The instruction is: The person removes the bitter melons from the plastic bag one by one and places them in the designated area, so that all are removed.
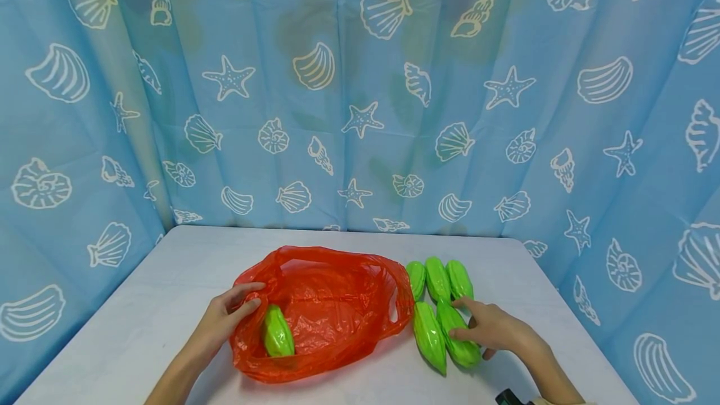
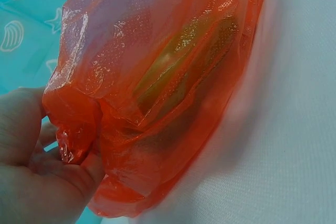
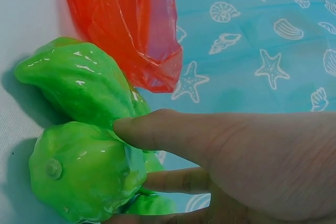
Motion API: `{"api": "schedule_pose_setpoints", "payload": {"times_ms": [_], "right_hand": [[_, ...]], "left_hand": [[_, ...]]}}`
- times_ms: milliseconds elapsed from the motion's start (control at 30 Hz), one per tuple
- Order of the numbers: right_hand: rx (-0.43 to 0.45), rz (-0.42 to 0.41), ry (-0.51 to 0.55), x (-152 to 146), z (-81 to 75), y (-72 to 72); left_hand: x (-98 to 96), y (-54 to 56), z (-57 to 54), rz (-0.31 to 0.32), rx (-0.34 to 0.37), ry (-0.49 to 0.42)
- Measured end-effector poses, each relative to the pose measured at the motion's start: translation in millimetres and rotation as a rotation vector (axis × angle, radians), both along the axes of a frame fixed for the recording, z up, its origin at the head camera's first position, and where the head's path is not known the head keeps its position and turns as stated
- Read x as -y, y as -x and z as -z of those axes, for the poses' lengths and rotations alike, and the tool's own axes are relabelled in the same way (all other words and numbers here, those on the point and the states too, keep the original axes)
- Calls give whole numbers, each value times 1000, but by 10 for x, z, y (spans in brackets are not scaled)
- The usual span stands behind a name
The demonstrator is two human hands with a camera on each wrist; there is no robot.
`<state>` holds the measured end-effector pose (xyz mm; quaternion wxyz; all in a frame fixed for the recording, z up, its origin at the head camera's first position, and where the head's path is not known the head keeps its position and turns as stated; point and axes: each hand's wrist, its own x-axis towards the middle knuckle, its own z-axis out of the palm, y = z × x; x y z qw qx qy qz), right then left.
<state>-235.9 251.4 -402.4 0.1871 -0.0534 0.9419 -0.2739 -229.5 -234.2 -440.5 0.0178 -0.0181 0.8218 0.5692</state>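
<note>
A red plastic bag [image 1: 332, 305] lies on the table with its mouth spread. My left hand [image 1: 230, 311] holds the bag's left edge, its bunched film between thumb and fingers in the left wrist view. Inside rests one glossy green gourd [image 1: 278, 331], which shows through the film in the left wrist view. My right hand [image 1: 495, 327] grips the near right gourd [image 3: 86, 171], which has a small round stem end; thumb and fingers lie against it. Close beside it on the left is another pointed gourd [image 1: 429, 336].
Behind these two, several more green gourds [image 1: 437, 279] lie in a row by the bag's right side. The white table [image 1: 219, 236] is bounded by a blue curtain [image 1: 382, 86] printed with shells and starfish. A dark object [image 1: 509, 397] shows by the right wrist.
</note>
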Motion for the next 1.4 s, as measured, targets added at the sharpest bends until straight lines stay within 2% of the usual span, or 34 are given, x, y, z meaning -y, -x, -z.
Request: {"api": "schedule_pose_setpoints", "payload": {"times_ms": [367,633,967,1100,1400], "right_hand": [[-12,10,7,-30,-16,3],[-134,-12,11,-54,-69,9],[-176,10,15,-54,-126,17],[-209,2,33,-53,-140,13],[-294,-16,-1,-29,-155,27]], "left_hand": [[-6,2,8,-1,2,8],[-7,-5,1,-5,7,12],[2,-10,-19,0,2,3],[7,-7,-20,5,-3,0],[9,-16,-37,3,1,4]]}}
